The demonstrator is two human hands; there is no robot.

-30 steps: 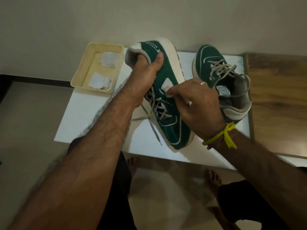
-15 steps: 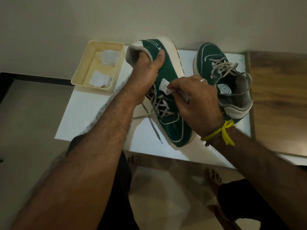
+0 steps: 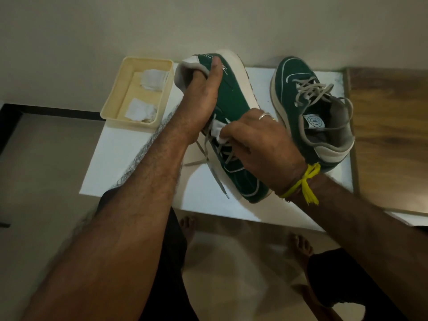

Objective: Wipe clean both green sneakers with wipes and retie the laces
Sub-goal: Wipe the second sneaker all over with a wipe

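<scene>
Held sneaker (image 3: pixel 234 100), green with a cream sole, tilted on its side above the white worktop (image 3: pixel 129 158), heel raised toward the wall and toe resting low near the worktop's front edge. The left hand (image 3: pixel 201 98) grips the heel end: the thumb lies flat along the green outer side, while the fingers are tucked inside the collar and hidden from view. The right hand (image 3: pixel 259 140), fingers curled, pinches a white wipe (image 3: pixel 218 133) and presses it against the sneaker's lace area, just beside the left wrist; loose grey laces (image 3: pixel 208 158) trail from under it onto the worktop. The second sneaker (image 3: pixel 308 107) stands upright on the worktop to the right of the held sneaker, near but apart from it, its laces slack. A cream tray (image 3: pixel 115 93) sits on the worktop to the left of the held sneaker, holding two more folded wipes (image 3: pixel 140 111).
</scene>
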